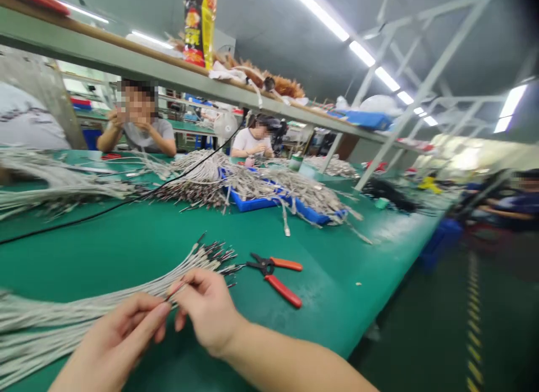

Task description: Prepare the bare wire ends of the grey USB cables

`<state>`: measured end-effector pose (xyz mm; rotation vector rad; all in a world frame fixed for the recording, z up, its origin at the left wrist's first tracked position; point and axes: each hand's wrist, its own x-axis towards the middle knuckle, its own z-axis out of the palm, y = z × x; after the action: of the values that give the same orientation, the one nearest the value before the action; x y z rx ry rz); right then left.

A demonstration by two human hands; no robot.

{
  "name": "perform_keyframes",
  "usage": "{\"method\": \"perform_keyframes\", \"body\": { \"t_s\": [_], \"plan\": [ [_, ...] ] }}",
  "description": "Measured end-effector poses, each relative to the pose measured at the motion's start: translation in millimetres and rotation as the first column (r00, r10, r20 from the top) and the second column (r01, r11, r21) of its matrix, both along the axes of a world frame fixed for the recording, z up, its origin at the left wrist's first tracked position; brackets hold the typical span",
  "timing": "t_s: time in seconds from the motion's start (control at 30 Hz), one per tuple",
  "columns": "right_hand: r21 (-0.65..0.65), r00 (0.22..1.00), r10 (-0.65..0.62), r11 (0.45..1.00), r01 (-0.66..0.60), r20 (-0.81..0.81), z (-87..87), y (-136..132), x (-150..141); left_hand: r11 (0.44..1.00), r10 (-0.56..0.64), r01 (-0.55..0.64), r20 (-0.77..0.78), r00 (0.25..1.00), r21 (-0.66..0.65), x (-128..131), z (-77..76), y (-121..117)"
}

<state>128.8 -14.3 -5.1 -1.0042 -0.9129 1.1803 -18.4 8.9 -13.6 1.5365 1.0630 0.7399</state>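
We are pinching one thin wire [174, 291] between left hand [120, 338] and right hand [210, 308], just over the wire bundle [105, 302] on the green table [337, 279]. Keeping both grips close to the tip seems best; the red pliers [275, 277] are lying near.

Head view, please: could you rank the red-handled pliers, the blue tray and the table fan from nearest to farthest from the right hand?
1. Red-handled pliers, just right of the right hand on the green mat.
2. Blue tray, mid-table under wire bundles.
3. Table fan, far back beside a seated person.
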Motion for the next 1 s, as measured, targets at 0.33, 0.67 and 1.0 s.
{"method": "perform_keyframes", "body": {
  "t_s": [0.33,0.67,1.0],
  "plan": [
    [0.011,0.994,0.003,1.000,-0.002,-0.113,8.6,-5,4,0.998,-0.004,0.011,0.116,0.993,-0.059,7,29.6,-11],
    [-0.075,0.977,0.057,0.994,-0.074,-0.206,15.4,-10,9,0.991,-0.006,0.034,0.220,0.976,-0.126,5,33.9,-11],
    [-0.047,0.998,0.038,0.998,-0.041,-0.056,20.1,-10,8,0.806,0.034,0.312,0.566,0.824,-0.503,2,30.2,-11]
  ]
}}
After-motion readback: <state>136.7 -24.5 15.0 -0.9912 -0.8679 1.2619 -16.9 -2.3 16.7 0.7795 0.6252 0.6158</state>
